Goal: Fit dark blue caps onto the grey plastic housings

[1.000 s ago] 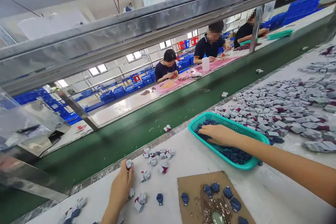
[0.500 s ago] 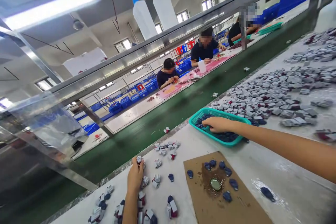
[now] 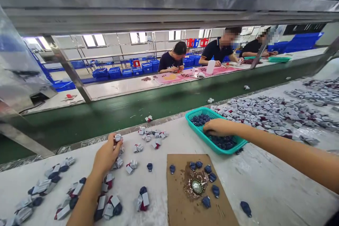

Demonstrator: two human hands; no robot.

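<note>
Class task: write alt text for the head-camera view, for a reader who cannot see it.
A person's right hand reaches into a teal basket of dark blue parts while the left hand pinches a small grey piece. A cardboard sheet lies between them on the white table; a green conveyor runs behind.

Right hand (image 3: 218,127) fingertips hidden among blue pieces in the teal basket (image 3: 196,130); co-workers' faces blurred

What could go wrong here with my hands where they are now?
The teal basket sits close to the dense heap of grey pieces, so the right hand digging among the dark blue pieces might flick some into it. The left hand pinches a small grey piece near the table edge; dropped, it may land on the green belt.
</note>
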